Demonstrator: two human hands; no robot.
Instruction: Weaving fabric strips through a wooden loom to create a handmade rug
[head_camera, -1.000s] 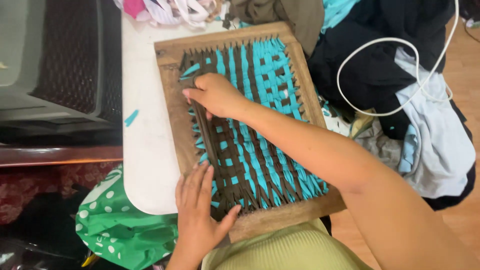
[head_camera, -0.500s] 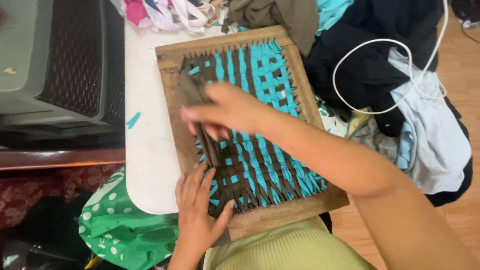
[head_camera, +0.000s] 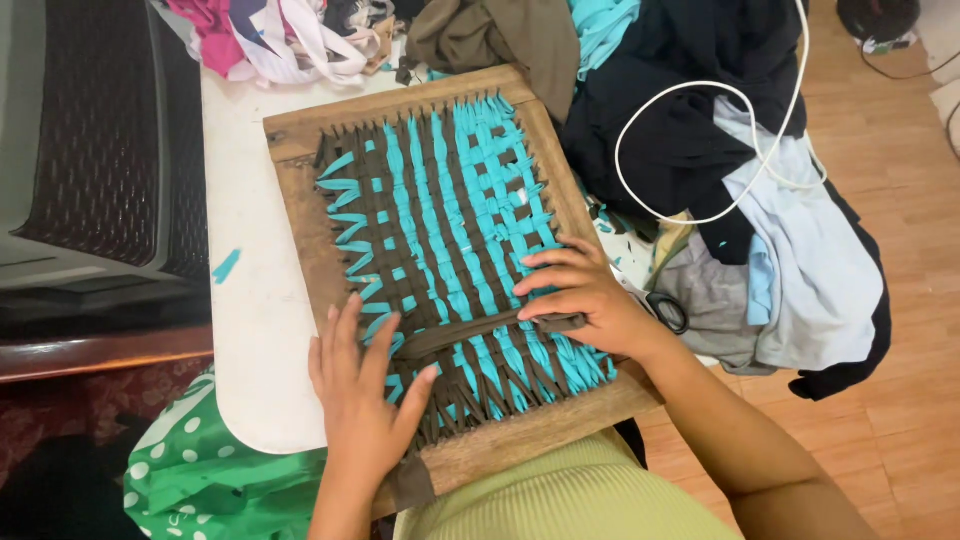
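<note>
Loom frame (head_camera: 300, 130), wooden, lies on white table (head_camera: 250, 330). My left hand (head_camera: 362, 400) presses flat, fingers spread, at near left; my right hand (head_camera: 585, 295) pinches brown fabric strip (head_camera: 455, 335) across the weave.

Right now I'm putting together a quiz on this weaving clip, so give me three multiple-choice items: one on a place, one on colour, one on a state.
1. Where do the scissors lie?
A. Right of the wooden loom, by the right hand
B. On the weave
C. In the dark basket

2. Which two colours are the woven strips?
A. Red and white
B. Turquoise and brown
C. Green and black

3. What is the left hand doing?
A. Lifted in the air
B. Holding the scissors
C. Pressed flat on the weave

Answers: 1 A, their handles show just past the right wrist. 2 B, turquoise crosses brown all over the frame. 3 C, its palm and spread fingers lie on the strips.
</note>
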